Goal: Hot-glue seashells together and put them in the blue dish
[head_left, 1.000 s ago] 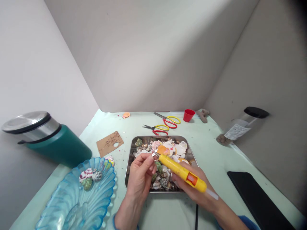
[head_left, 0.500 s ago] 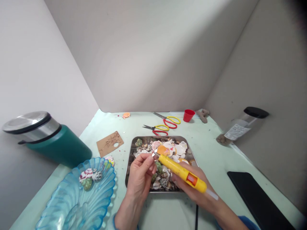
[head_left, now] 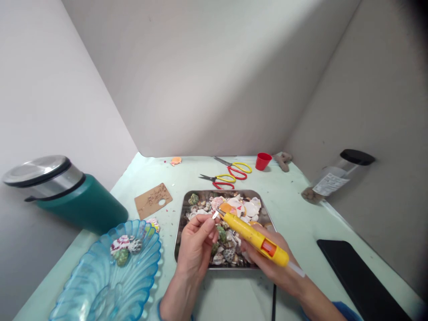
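My left hand (head_left: pixel 197 243) pinches a small white piece (head_left: pixel 216 215) between thumb and forefinger, over the metal tray's left half. My right hand (head_left: pixel 272 258) is wrapped round a yellow glue gun (head_left: pixel 249 234) with a clear stick at its rear end. The gun's metal nozzle is right beside the white piece; whether they touch I cannot tell. Beneath both hands lies the metal tray (head_left: pixel 179 232), filled with shells (head_left: pixel 229 254), some of them painted orange and white.
A blue scalloped dish (head_left: pixel 133 285) holds several shells, with a green bottle (head_left: pixel 83 203) behind it. Brown card (head_left: pixel 152 200), two scissors (head_left: pixel 224 178), a red cup (head_left: pixel 263 161), a jar (head_left: pixel 331 178) and a black flat object (head_left: pixel 357 276) surround the tray.
The glue gun in my right hand has shifted slightly to the right, its nozzle now just off the white piece's upper end. My left hand has hardly moved.
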### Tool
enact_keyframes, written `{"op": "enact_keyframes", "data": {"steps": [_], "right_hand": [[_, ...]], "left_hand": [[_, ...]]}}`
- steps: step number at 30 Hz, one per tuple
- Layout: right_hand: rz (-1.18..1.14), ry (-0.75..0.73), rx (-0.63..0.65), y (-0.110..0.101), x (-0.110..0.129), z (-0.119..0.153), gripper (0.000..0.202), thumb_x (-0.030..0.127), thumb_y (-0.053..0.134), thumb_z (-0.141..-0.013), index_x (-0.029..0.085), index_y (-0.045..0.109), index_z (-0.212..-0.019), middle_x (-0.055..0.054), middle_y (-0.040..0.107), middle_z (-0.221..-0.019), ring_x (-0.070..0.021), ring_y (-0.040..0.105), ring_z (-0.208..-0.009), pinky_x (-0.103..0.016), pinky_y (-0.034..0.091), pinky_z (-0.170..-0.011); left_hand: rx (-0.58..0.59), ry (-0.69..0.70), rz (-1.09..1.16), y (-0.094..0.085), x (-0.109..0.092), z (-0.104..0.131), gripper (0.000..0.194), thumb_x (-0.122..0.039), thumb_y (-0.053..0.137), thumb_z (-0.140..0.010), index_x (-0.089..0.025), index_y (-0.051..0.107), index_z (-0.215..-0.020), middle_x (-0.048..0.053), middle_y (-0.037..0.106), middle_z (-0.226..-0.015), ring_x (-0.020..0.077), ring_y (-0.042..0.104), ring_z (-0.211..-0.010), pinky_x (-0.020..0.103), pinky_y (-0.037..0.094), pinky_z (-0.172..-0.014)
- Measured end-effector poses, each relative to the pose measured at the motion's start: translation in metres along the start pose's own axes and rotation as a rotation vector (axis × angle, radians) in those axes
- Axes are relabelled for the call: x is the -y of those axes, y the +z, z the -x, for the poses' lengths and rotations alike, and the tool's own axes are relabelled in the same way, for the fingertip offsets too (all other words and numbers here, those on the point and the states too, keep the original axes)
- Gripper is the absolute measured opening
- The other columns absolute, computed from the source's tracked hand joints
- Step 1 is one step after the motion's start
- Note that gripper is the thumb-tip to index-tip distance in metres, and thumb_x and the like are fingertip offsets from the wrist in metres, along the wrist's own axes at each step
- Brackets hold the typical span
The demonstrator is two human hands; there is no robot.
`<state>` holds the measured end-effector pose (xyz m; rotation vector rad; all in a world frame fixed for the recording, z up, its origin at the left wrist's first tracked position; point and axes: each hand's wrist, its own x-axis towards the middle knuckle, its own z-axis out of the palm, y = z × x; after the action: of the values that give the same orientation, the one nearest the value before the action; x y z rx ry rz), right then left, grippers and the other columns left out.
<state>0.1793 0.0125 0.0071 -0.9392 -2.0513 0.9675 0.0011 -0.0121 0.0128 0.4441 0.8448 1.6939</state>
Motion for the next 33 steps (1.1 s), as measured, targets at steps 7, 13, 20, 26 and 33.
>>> {"op": "enact_keyframes", "data": {"steps": [7, 13, 20, 26, 33], "right_hand": [[0.024, -0.047, 0.030, 0.0006, -0.0004, 0.0011, 0.012, 0.026, 0.054, -0.090, 0.021, 0.055, -0.079, 0.000, 0.058, -0.069, -0.0137, 0.055, -0.059, -0.024, 0.044, -0.056], [-0.026, 0.027, 0.015, 0.0015, -0.0032, 0.0024, 0.016, 0.031, 0.053, -0.091, 0.021, 0.057, -0.080, -0.001, 0.060, -0.069, -0.0146, 0.057, -0.060, -0.024, 0.045, -0.055], [-0.053, 0.099, -0.020, 0.0002, -0.0016, 0.0026, 0.018, 0.034, 0.053, -0.092, 0.020, 0.058, -0.081, 0.000, 0.061, -0.065, -0.0146, 0.059, -0.056, -0.024, 0.046, -0.052], [-0.010, 0.076, -0.019, -0.0008, -0.0002, 0.0020, 0.019, 0.033, 0.052, -0.092, 0.021, 0.055, -0.078, 0.001, 0.059, -0.064, -0.0144, 0.056, -0.055, -0.025, 0.045, -0.053], [0.011, -0.001, 0.017, 0.0015, -0.0018, 0.0009, 0.016, 0.029, 0.053, -0.091, 0.021, 0.054, -0.077, 0.000, 0.058, -0.069, -0.0139, 0.055, -0.060, -0.024, 0.044, -0.057]], "left_hand": [[-0.007, 0.011, -0.001, 0.0008, -0.0005, 0.0000, 0.027, -0.029, 0.086, -0.058, -0.013, 0.065, -0.064, -0.004, 0.050, -0.053, 0.0033, 0.038, -0.046, 0.017, 0.031, -0.044], [-0.015, 0.013, 0.000, 0.0000, 0.0008, -0.0004, 0.023, -0.026, 0.085, -0.060, -0.014, 0.066, -0.067, -0.002, 0.058, -0.059, 0.0031, 0.040, -0.046, 0.017, 0.032, -0.045], [-0.053, 0.040, -0.138, 0.0020, 0.0013, 0.0007, 0.024, -0.029, 0.084, -0.060, -0.014, 0.068, -0.069, -0.002, 0.058, -0.056, 0.0048, 0.044, -0.046, 0.018, 0.033, -0.047], [-0.088, 0.119, -0.261, 0.0013, 0.0034, 0.0021, 0.020, -0.028, 0.082, -0.063, -0.015, 0.069, -0.070, -0.003, 0.058, -0.056, 0.0063, 0.045, -0.049, 0.019, 0.036, -0.050], [-0.097, 0.205, -0.295, -0.0018, 0.0050, 0.0033, 0.016, -0.027, 0.080, -0.066, -0.016, 0.071, -0.073, -0.003, 0.060, -0.060, 0.0069, 0.047, -0.052, 0.019, 0.038, -0.053]]}}
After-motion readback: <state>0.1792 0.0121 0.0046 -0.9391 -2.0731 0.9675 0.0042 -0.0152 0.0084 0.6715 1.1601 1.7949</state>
